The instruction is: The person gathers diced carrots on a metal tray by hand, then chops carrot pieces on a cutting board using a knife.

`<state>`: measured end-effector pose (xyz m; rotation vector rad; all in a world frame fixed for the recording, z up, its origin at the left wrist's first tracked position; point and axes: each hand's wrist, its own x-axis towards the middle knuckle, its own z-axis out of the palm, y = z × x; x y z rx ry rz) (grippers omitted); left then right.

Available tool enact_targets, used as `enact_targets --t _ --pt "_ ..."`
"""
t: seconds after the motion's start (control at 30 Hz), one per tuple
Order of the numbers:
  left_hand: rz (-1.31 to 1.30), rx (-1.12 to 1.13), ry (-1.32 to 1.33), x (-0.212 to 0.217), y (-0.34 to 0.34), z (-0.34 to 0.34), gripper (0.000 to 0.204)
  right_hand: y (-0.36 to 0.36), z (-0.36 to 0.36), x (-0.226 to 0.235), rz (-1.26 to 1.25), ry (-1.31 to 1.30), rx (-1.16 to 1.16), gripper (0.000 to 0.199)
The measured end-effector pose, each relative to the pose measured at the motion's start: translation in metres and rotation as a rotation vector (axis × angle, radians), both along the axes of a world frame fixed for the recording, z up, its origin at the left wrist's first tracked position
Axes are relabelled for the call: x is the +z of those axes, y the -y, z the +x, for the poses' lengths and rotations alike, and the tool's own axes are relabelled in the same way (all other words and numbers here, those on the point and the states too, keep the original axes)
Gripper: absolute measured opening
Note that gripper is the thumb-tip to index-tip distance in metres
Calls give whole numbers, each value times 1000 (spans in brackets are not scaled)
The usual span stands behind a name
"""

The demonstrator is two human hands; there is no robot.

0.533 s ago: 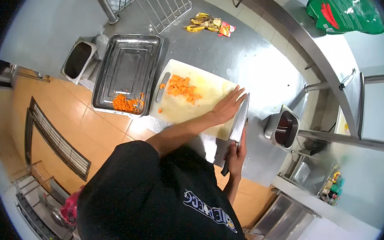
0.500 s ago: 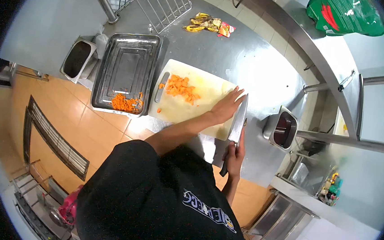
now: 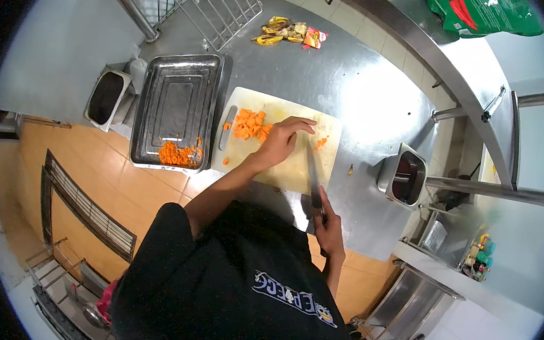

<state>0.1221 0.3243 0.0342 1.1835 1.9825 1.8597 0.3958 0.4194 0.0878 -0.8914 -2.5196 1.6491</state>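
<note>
My right hand point(image 3: 329, 233) grips a kitchen knife point(image 3: 313, 178) by its dark handle, the blade pointing away over the right part of the pale cutting board point(image 3: 265, 173). My left hand point(image 3: 280, 142) is on the board left of the blade, fingers bent and pressed together; whatever lies under them is hidden. Small orange bits point(image 3: 322, 142), like carrot, sit just right of the blade tip. A pile of chopped carrot point(image 3: 247, 123) lies at the board's left, partly behind my left hand.
Left of the board stands a metal tray point(image 3: 181, 67) with finely chopped carrot point(image 3: 177, 154). Metal containers stand at far left point(image 3: 107, 97) and right point(image 3: 407, 177). Banana peels point(image 3: 276, 31) and a wire rack point(image 3: 217, 12) are farther back. A small scrap point(image 3: 350, 170) lies right of the board.
My left hand has moved left from the board's right edge and its fingers have bent. The knife has come left over the board. Orange bits now show right of its blade.
</note>
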Motion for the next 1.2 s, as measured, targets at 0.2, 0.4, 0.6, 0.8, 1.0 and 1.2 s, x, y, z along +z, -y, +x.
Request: enact_targets --t 0.2,0.4,0.6,0.8,1.0,1.2 --pt "-162 118 -230 1 43 0 30 -18 0 -7 331 8 99 74" --pt "-388 249 -541 6 71 13 18 -24 -11 6 200 142 49 64" --pt "-492 279 -635 -1 77 18 13 -12 -20 6 175 64 98 62" --pt "-502 265 -714 -18 57 15 8 8 -28 -6 -3 -30 -74 66" --pt "-507 263 -722 -22 30 14 6 24 -34 -9 131 -53 -2 65" --pt "-494 216 -583 -21 13 7 5 34 -41 -21 352 -13 -19 67"
